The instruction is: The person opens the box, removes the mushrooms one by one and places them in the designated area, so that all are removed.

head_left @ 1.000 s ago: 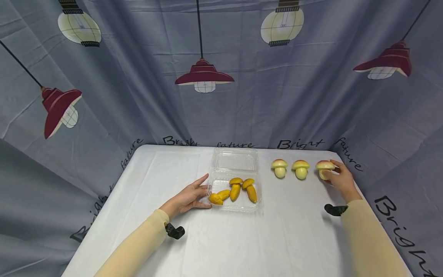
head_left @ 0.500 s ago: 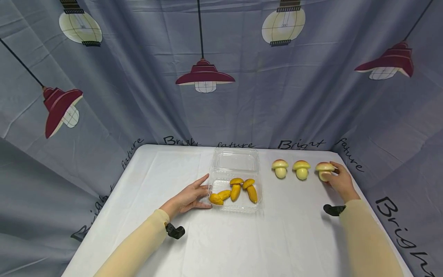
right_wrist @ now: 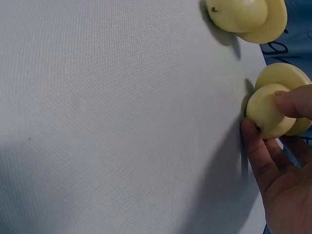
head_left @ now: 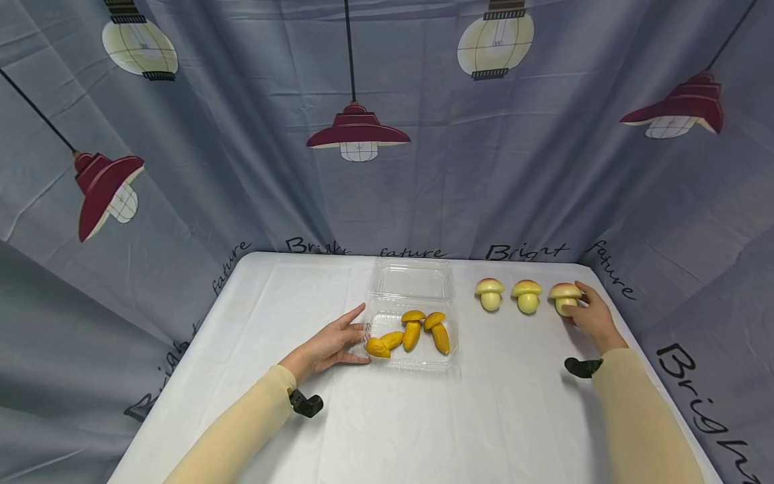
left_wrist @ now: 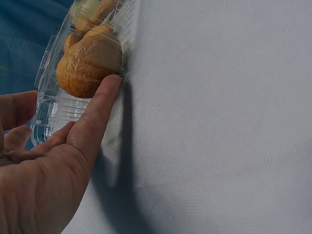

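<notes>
My left hand rests against the left side of a clear plastic clamshell box, thumb and fingers extended. In the left wrist view a fingertip touches the box wall beside a brown-yellow mushroom. Inside the box lie three orange-yellow mushrooms, one on its side at the left. At the table's right end my right hand holds a pale yellow mushroom with a reddish cap. The right wrist view shows the thumb on this mushroom's stem and fingers curled beneath it.
Two more pale yellow mushrooms, one left and one middle, lie in a row between box and right hand. The box lid lies folded back. A grey curtain hangs behind the white table.
My right hand has shifted the pale mushroom slightly left, closer to the other two. The left hand and the box look unchanged.
</notes>
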{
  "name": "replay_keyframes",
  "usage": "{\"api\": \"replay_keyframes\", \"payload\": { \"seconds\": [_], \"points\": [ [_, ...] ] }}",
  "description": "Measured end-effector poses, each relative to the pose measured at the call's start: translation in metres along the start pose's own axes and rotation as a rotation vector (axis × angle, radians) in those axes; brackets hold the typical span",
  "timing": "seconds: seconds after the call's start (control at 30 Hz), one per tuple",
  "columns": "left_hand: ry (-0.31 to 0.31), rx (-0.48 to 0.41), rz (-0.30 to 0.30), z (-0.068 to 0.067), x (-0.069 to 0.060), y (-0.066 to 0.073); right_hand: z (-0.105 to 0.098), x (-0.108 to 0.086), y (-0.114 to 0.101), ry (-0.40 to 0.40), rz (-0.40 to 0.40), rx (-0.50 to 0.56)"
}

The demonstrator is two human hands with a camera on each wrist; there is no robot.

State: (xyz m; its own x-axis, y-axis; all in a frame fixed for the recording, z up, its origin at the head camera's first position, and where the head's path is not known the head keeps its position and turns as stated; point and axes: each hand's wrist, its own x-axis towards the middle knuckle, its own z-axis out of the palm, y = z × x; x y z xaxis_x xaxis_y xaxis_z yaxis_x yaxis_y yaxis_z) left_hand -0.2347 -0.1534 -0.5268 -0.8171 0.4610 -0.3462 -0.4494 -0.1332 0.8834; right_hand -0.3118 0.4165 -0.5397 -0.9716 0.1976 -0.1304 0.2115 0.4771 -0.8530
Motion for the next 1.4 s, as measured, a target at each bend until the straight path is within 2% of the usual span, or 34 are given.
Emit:
{"api": "replay_keyframes", "payload": {
  "seconds": [0.2,0.47,0.9,1.2,1.4],
  "points": [
    [-0.006,0.005,0.001,0.0002,-0.0005,0.0003,0.001,0.0005,0.002,0.002,0.002,-0.038],
    [-0.01,0.01,0.001,0.0006,-0.0001,0.0008,0.0022,0.0014,0.0057,0.006,0.0,-0.028],
    [0.006,0.005,-0.001,0.0006,0.0004,0.0,0.0019,0.001,0.0031,0.035,0.045,-0.093],
    [0.002,0.009,0.006,0.0004,0.0001,0.0001,-0.0004,0.0017,0.0043,0.031,0.094,-0.049],
    [0.006,0.009,0.003,0.0002,0.0,0.0009,-0.0035,-0.0025,0.0042,0.034,0.097,-0.013]
  ]
}}
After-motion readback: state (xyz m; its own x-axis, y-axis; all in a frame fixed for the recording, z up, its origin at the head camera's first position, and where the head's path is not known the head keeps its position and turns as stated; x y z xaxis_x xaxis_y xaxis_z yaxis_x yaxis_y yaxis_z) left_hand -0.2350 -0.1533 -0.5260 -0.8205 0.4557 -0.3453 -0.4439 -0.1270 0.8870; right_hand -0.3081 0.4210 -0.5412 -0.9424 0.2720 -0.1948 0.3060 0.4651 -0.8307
